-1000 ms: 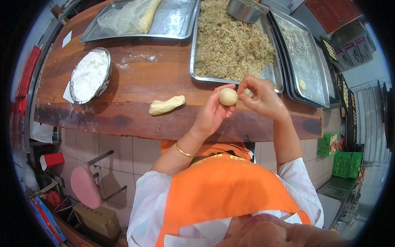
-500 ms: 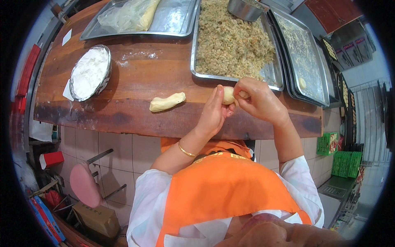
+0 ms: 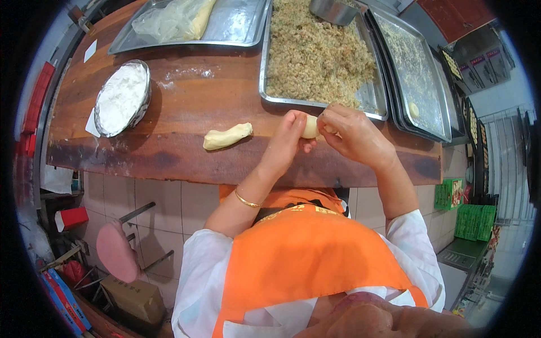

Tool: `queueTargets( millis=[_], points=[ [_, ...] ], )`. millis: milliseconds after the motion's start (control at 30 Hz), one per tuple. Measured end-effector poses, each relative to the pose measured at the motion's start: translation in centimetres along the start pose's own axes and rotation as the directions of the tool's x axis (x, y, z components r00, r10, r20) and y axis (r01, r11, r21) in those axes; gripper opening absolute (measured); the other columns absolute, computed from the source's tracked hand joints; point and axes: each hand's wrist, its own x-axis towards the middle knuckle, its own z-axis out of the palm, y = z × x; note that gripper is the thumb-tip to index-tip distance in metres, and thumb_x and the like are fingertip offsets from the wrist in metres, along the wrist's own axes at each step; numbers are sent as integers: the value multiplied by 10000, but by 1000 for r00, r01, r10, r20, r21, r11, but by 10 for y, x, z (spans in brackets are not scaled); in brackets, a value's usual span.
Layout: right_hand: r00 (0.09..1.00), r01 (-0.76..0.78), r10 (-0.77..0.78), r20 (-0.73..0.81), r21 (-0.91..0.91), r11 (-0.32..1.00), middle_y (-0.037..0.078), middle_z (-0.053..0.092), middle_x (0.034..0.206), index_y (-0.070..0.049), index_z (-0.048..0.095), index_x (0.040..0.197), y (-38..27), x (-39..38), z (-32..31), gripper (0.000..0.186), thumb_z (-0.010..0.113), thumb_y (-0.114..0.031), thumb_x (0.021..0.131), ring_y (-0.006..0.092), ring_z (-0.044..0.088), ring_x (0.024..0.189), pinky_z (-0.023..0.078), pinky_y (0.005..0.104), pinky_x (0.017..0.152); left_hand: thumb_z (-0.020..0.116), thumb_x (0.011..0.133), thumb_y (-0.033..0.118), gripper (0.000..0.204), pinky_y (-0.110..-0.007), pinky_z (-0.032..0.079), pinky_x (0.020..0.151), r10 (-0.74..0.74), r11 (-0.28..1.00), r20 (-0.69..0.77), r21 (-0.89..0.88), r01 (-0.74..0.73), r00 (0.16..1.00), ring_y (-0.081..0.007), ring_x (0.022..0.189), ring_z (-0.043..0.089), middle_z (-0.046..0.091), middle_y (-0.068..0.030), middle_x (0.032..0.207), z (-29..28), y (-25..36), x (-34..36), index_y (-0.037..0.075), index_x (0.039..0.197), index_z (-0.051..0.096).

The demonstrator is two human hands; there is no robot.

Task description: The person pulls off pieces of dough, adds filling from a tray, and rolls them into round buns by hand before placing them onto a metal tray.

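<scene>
A small pale ball of dough (image 3: 310, 128) is held between my two hands, above the table just in front of the filling tray. My left hand (image 3: 288, 134) cups it from the left, its thumb along the near side. My right hand (image 3: 354, 134) pinches at the ball's right end, its fingertips closed there on a bit of dough. The ball's underside is hidden by my fingers. To the left of my hands a short roll of dough (image 3: 227, 137) lies on the wooden table (image 3: 186, 107).
A metal tray of crumbly filling (image 3: 318, 62) with a steel bowl (image 3: 335, 10) in it lies beyond my hands. Stacked trays (image 3: 414, 84) stand to its right, one dough piece (image 3: 414, 110) on top. A bowl of flour (image 3: 122, 98) is at left, a tray with bagged dough (image 3: 236, 28) behind.
My left hand has turned a little and its fingers have curled closer around the dough ball. The right hand still pinches the ball's right end. The view has shifted slightly.
</scene>
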Motion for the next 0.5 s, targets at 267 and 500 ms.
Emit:
queueTargets(
  millis=[267,500],
  points=[
    [995,11,-19,102,75,997,135,559,815,-36,515,875,-3,-2,2,183,660,26,783,371,600,789,479,441,675,365,1076,468,456,-199,442,555,-133,928,3,351,123,991,-57,646,518,607,-7,862,-6,13,-1,73,1222,540],
    [991,-35,25,130,73,997,139,576,839,-47,547,930,-2,-6,4,202,680,2,786,381,616,805,492,455,683,645,942,287,428,-290,475,745,37,791,414,544,-280,910,-199,894,559,559,-90,1052,-19,30,-6,32,1270,547]
  ],
)
